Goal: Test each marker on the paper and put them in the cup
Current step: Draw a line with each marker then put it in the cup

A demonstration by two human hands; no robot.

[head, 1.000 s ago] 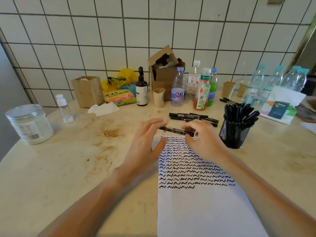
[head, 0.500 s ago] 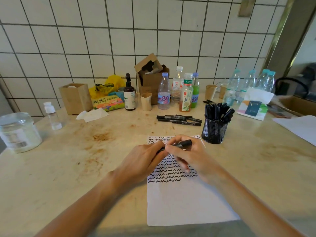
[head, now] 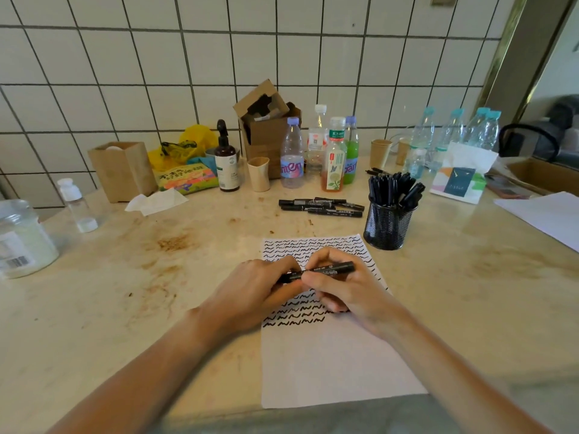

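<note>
**A:** Over the white sheet of paper (head: 329, 355) with its rows of black squiggles, I have both hands on one black marker pen (head: 326, 270). My left hand (head: 260, 289) has its grip curled round the left end of the marker, and my right hand (head: 344, 286) pinches the barrel between thumb and fingers. The marker lies level above the sheet.

**B:** Where do the rest stand?

**A:** A row of loose black markers (head: 322, 205) lies on the stained beige bench (head: 125, 292) beyond the paper. The black mesh cup (head: 388, 228), just beside the sheet's far right corner, already bristles with pens.

**B:** What worries you?

**A:** I judge this is the uncapping. If the cap gives way suddenly, my hands could jerk apart and the tip could streak my skin or the bench. A wide swing right might knock the crowded cup.

**B:** And against a moment ago?

**A:** A second ago I was picking up this marker at the paper's top edge. Now it is drawn nearer me, with both hands closed on it.
</note>
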